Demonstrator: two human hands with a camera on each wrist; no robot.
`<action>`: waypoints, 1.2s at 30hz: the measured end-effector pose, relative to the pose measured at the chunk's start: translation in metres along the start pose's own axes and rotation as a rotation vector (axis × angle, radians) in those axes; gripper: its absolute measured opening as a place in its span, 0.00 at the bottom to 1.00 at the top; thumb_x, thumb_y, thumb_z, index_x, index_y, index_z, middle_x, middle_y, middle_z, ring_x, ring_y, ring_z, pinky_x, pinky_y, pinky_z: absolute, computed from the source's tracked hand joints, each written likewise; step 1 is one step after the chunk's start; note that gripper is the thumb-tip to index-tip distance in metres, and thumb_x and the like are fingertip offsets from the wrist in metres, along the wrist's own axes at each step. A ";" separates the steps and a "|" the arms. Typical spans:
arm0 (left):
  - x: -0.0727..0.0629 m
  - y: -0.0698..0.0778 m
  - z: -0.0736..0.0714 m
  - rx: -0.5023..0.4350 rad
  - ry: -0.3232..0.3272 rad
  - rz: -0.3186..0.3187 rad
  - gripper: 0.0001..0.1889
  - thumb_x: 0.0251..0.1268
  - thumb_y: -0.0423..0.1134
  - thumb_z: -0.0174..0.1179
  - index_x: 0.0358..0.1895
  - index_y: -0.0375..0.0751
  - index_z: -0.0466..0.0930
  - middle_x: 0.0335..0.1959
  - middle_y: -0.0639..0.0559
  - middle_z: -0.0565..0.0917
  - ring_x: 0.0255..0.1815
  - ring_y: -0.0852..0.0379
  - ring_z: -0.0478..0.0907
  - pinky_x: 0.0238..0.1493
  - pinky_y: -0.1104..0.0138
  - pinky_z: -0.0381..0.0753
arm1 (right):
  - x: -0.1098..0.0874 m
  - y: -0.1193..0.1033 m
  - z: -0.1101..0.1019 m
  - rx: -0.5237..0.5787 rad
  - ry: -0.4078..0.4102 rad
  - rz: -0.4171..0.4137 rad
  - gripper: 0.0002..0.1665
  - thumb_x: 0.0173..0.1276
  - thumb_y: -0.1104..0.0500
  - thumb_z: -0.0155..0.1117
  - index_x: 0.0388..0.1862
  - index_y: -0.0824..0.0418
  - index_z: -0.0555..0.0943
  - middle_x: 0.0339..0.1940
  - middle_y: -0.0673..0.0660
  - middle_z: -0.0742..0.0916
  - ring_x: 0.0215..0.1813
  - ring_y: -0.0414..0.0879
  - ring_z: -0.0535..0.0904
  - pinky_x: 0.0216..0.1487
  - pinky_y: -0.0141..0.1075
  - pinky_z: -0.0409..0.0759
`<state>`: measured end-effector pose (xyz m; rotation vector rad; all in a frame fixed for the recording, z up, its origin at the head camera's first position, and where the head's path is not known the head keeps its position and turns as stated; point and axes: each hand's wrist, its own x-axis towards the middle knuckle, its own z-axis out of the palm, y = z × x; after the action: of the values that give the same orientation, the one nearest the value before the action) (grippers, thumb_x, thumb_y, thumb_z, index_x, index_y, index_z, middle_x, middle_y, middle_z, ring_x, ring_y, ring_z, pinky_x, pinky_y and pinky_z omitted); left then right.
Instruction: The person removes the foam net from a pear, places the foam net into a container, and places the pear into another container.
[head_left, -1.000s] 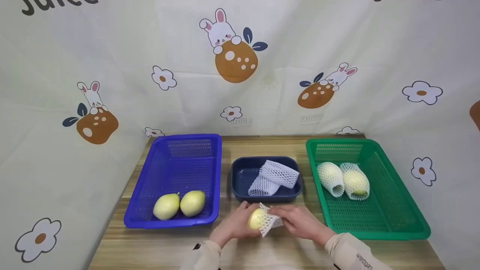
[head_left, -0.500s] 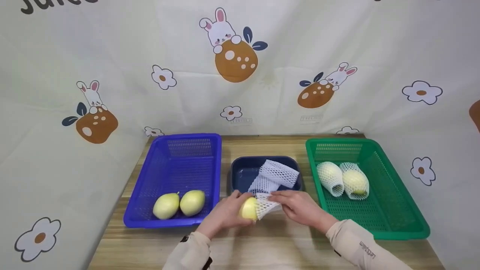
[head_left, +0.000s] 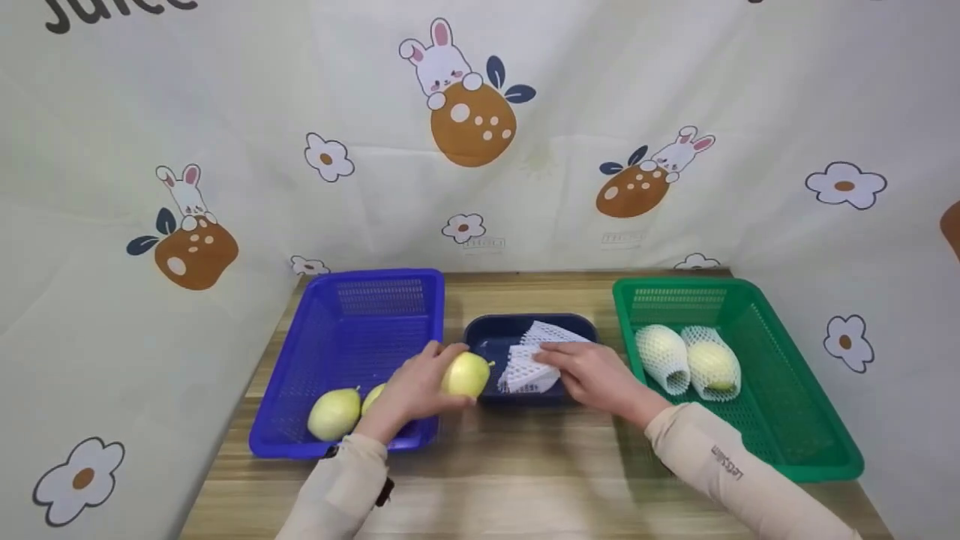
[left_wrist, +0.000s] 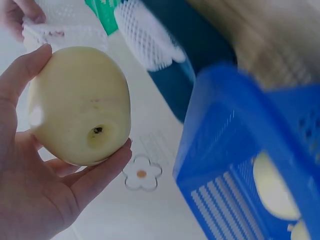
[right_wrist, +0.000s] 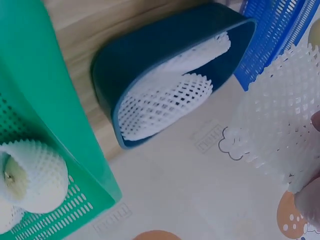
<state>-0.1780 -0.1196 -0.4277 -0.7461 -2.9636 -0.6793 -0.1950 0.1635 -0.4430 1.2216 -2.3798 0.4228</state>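
Observation:
My left hand (head_left: 422, 382) grips a pale yellow pear (head_left: 466, 375), its stem toward the right, beside the blue basket's right rim. The left wrist view shows the pear (left_wrist: 82, 105) from its bottom end, with thumb and fingers around it. My right hand (head_left: 592, 373) pinches a white foam net sleeve (head_left: 531, 367) over the dark blue tray (head_left: 487, 341). Fruit and sleeve are apart. In the right wrist view the held foam net sleeve (right_wrist: 280, 110) hangs flattened, with fingertips at its right edge.
The blue basket (head_left: 352, 274) on the left has two bare pears, one partly behind my left hand. The green basket (head_left: 802, 375) on the right contains two net-wrapped pears (head_left: 711, 366). More foam net sleeves (right_wrist: 170, 100) lie in the tray. A printed cloth hangs behind the wooden table (head_left: 525, 487).
The pear has come out of the net sleeve. My left hand has moved up and left with the pear, while my right hand has risen over the tray, still holding the sleeve.

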 end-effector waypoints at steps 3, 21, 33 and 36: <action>0.002 -0.008 -0.011 0.020 0.017 -0.032 0.38 0.36 0.56 0.66 0.57 0.49 0.67 0.37 0.48 0.69 0.29 0.50 0.71 0.28 0.59 0.72 | 0.006 0.004 -0.003 -0.019 -0.009 0.018 0.23 0.50 0.69 0.54 0.46 0.57 0.80 0.47 0.55 0.81 0.45 0.48 0.78 0.33 0.42 0.77; 0.011 -0.054 -0.044 0.040 -0.029 -0.247 0.37 0.41 0.55 0.65 0.59 0.49 0.65 0.50 0.37 0.68 0.37 0.42 0.73 0.33 0.50 0.72 | 0.037 0.032 -0.006 -0.120 -0.029 0.165 0.21 0.56 0.68 0.52 0.48 0.57 0.79 0.49 0.56 0.80 0.24 0.48 0.78 0.14 0.36 0.68; 0.017 -0.083 -0.038 0.061 -0.070 -0.322 0.38 0.43 0.52 0.65 0.60 0.43 0.63 0.53 0.30 0.65 0.42 0.35 0.71 0.38 0.46 0.70 | 0.040 0.043 0.010 -0.193 0.037 0.234 0.25 0.53 0.70 0.53 0.52 0.56 0.76 0.53 0.56 0.77 0.41 0.54 0.78 0.18 0.42 0.72; 0.019 -0.088 -0.037 0.086 -0.101 -0.325 0.38 0.43 0.50 0.66 0.60 0.41 0.64 0.55 0.28 0.63 0.45 0.32 0.69 0.40 0.44 0.69 | 0.039 0.046 0.014 -0.187 0.027 0.249 0.26 0.53 0.70 0.54 0.53 0.56 0.76 0.54 0.57 0.76 0.44 0.54 0.77 0.23 0.43 0.74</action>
<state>-0.2382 -0.1965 -0.4279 -0.3029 -3.2178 -0.5328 -0.2565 0.1562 -0.4386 0.8363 -2.4930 0.2822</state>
